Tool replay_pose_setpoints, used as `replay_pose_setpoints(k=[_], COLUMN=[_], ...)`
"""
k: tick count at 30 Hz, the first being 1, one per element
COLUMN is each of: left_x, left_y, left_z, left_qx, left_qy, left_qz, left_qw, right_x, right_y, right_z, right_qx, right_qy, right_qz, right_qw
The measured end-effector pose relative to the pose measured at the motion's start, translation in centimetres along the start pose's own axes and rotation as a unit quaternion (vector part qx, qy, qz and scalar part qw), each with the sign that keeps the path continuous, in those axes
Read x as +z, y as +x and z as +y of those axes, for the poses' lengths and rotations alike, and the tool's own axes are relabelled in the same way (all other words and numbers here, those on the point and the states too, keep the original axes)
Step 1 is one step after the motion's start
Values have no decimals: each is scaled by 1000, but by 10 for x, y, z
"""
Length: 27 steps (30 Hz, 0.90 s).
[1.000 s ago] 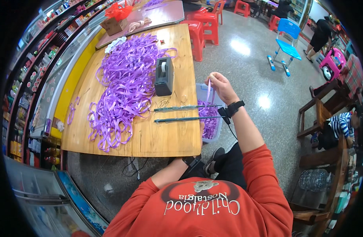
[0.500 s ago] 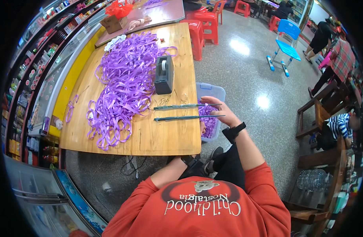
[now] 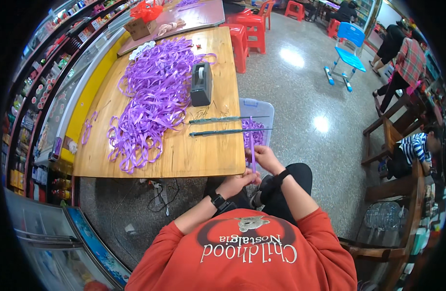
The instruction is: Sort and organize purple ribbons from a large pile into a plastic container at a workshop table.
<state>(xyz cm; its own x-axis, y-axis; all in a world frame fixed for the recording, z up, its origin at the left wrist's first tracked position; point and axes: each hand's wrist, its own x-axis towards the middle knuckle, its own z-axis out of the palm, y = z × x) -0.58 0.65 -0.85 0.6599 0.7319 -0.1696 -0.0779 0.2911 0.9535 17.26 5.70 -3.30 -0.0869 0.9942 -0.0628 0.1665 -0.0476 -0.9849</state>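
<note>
A narrow purple ribbon (image 3: 253,148) hangs taut between the rods and my hands, just off the table's right edge. My left hand (image 3: 241,181), at the table's near corner, pinches its lower end. My right hand (image 3: 267,160) is closed on the ribbon a little higher; its fingertips are partly hidden. Two thin dark rods (image 3: 218,132) lie side by side, fixed to the tabletop and reaching out past its edge. Beneath them a translucent plastic bin (image 3: 262,109) holds more purple ribbon. A large heap of purple ribbon loops (image 3: 152,97) covers the table's middle.
On the wooden table (image 3: 203,167) a black tape dispenser (image 3: 201,85) stands beside the heap. A cardboard box (image 3: 139,29) with a red bag sits at the far left. Red stools (image 3: 252,36) and a blue chair (image 3: 349,51) stand beyond. Several people are at the right and back.
My right hand has come down from the rods toward my left hand, which has emerged from behind the table edge. A ribbon now stretches from the rods to both hands.
</note>
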Motion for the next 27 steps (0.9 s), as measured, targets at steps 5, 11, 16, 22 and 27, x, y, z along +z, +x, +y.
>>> replay_pose_setpoints(k=[5,11,16,22,27], left_x=[6,0,6,2,1], left_y=[-31,-31,-35,-37,-16], left_z=[4,-26,-38,-40,-17], left_qx=[11,35,10,-26,30], left_qy=[37,31,-3,-9,84], left_qz=[-59,23,59,57,80], left_qw=[998,999,998,998,993], right_x=[14,37,44,41,38], right_y=[-62,-109,-124,-129,-133], right_z=[23,47,35,24,18], right_qx=[110,192,198,215,240], right_qy=[-79,80,71,55,134], right_qz=[-18,-36,-58,-73,-88], right_qw=[991,977,976,972,957])
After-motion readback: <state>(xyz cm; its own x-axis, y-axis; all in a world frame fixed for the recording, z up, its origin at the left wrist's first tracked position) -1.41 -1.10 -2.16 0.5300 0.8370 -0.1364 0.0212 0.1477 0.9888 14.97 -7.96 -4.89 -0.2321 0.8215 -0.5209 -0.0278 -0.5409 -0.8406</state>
